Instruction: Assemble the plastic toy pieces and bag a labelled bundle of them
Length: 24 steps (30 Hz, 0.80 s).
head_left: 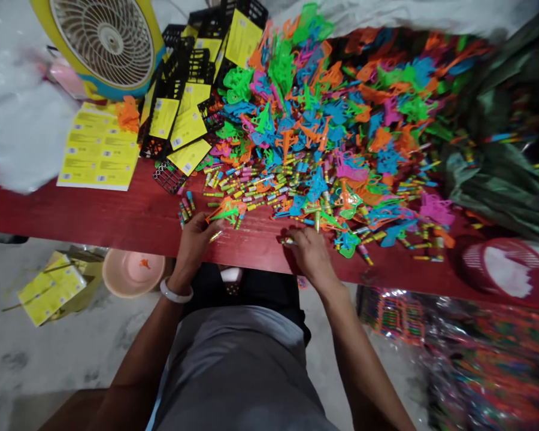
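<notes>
Picking from mixed plastic pile [336, 120], prob.; L hand [192, 242] fingers clamped on orange/green pcs [228, 212], nr front edge of tabletop [103, 209]. R hand [312, 251] at small tube [289, 241], grip can't tell (blur). Next move prob. calls for firm pinch there.

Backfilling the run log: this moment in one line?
left hand: touching orange-green pieces, grip unclear | right hand: seems to pinch small blurred item | ahead: plastic pile | fan: back left | basket: far right
</notes>
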Each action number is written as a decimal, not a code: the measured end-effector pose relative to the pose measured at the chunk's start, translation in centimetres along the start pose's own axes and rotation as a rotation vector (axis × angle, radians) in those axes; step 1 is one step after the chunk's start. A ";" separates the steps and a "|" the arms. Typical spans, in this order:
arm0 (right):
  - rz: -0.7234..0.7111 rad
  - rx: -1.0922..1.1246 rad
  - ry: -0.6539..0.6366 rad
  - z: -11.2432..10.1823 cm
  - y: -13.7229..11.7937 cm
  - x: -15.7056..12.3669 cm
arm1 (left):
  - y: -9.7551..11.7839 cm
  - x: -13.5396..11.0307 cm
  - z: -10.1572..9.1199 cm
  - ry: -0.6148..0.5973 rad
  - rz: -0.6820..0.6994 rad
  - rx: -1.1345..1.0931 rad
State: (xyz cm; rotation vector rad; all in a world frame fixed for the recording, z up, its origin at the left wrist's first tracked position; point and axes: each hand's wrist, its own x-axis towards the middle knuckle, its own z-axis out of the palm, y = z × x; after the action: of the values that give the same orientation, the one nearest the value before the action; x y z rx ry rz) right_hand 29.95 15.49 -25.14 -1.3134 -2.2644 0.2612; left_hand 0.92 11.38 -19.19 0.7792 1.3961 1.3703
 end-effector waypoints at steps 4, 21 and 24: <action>0.177 0.335 0.139 1.3 -2.9 1.0 | -0.1 -0.6 1.3 -0.072 0.014 0.051; 0.444 1.156 -0.198 2.7 -11.0 2.3 | -1.5 -3.2 3.5 -0.005 -0.101 -0.342; 0.390 1.040 -0.150 1.8 -10.3 2.7 | -1.1 -3.5 3.5 -0.048 -0.125 -0.298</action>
State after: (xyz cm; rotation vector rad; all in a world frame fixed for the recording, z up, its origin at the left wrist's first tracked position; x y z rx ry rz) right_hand 20.16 12.64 -21.64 -1.1052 -1.5011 1.4671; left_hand 5.46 9.08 -19.05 0.5159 1.1490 1.4109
